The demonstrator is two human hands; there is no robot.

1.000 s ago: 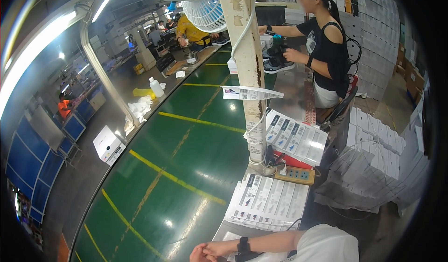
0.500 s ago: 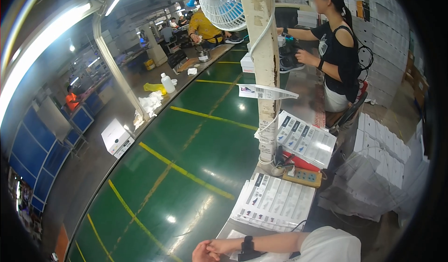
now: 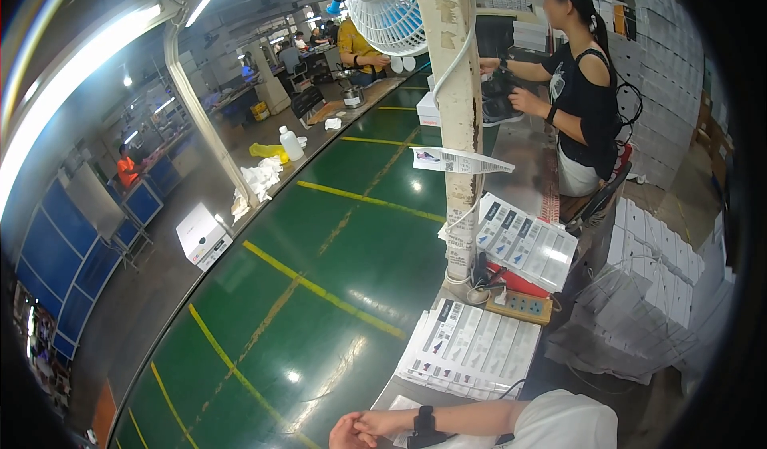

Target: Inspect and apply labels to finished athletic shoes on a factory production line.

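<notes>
Rests left hand (image 3: 345,433) touching right hand (image 3: 380,425) at six o'clock, holding nothing visible, perhaps idle. Has label sheets (image 3: 475,349) stacked at two o'clock from there, untouched, likely for easy reach alongside green belt (image 3: 319,321) at eleven.

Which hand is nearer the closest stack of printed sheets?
Right. The right hand lies below-left of the stack, apart from it; the left hand, against the right, lies farther left.

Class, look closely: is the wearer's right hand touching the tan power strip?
Apart. The head view shows the right hand near the lower edge, with label sheets plainly between it and the power strip.
</notes>
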